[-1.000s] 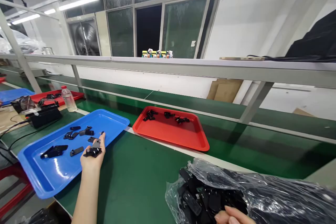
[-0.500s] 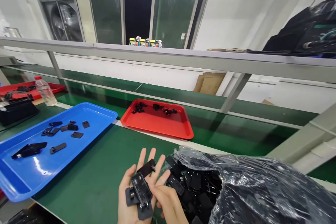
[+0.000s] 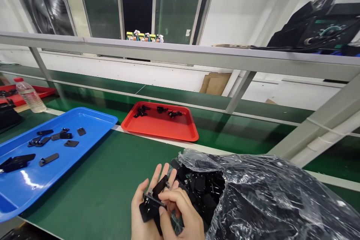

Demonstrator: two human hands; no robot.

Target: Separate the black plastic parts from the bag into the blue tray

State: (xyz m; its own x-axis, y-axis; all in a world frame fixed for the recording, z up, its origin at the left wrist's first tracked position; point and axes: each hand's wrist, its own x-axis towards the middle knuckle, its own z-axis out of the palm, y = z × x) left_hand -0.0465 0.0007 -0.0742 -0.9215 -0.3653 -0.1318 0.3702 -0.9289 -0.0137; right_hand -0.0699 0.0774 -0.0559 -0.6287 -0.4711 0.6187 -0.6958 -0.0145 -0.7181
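Observation:
My left hand (image 3: 140, 210) is palm up, its fingers stretched out under a small stack of black plastic parts (image 3: 147, 212). Flat plates with small metal pins or clips show among them; their exact kind I cannot make out. Over that palm, my right hand (image 3: 181, 210) is closed, thumb and forefinger pinching the edge of a flat black part (image 3: 155, 200) that is tilted up. Just right of both hands, many similar black parts (image 3: 201, 183) fill the mouth of a clear plastic bag (image 3: 270, 191).
A blue tray (image 3: 92, 116) with scattered black parts lies to the left on the green table (image 3: 112, 172). Beyond my hands, a red tray (image 3: 163, 129) holds a few small black pieces. A water bottle (image 3: 29, 95) stands far left. A shelf rail (image 3: 168, 49) crosses behind.
My right fingers have moved onto the top part in my left palm and tilted it up from lying flat. The view has turned slightly right.

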